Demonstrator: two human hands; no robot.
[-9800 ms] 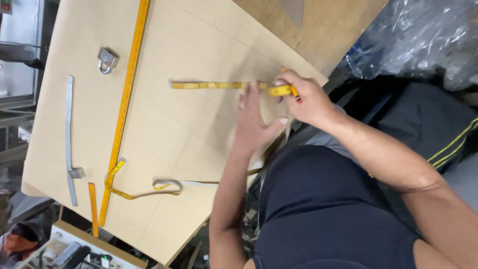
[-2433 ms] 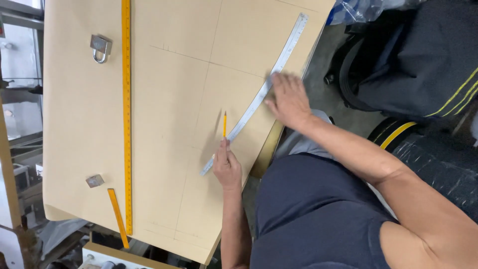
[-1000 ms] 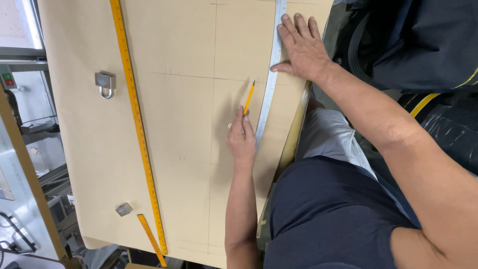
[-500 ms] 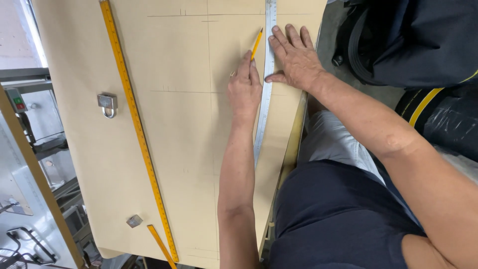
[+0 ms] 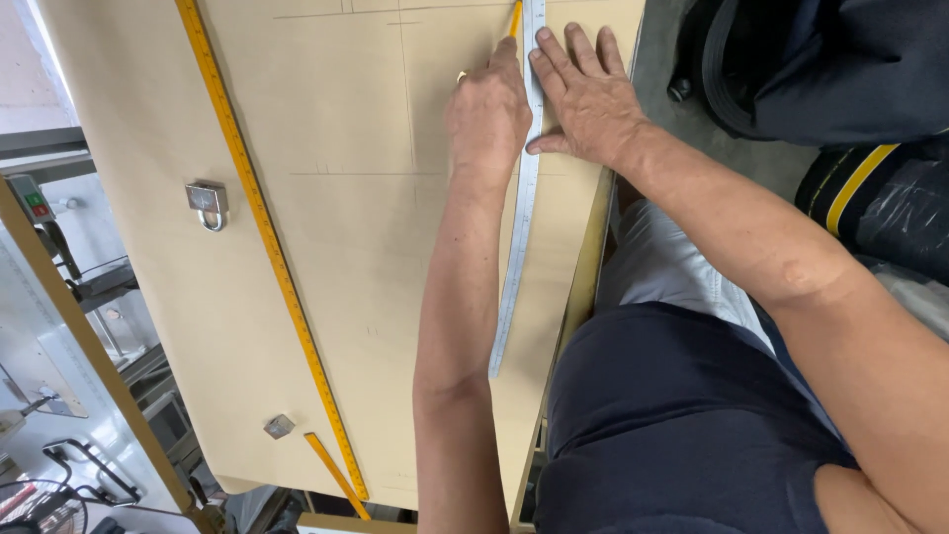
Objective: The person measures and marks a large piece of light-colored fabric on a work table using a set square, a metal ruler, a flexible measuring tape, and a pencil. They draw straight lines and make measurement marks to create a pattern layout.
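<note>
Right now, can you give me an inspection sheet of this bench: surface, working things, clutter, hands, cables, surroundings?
Surface: tan pattern paper with faint pencil lines covers the table.
Job's things: metal curved ruler lies along the near edge; yellow pencil against its edge.
Clutter: long yellow ruler, metal weight with ring, small metal block, short orange ruler.
Hands: left hand grips the pencil; right hand presses flat on the curved ruler.
Cables: dark cords at lower left, off the table.
Surroundings: dark bags at right; equipment at left.
</note>
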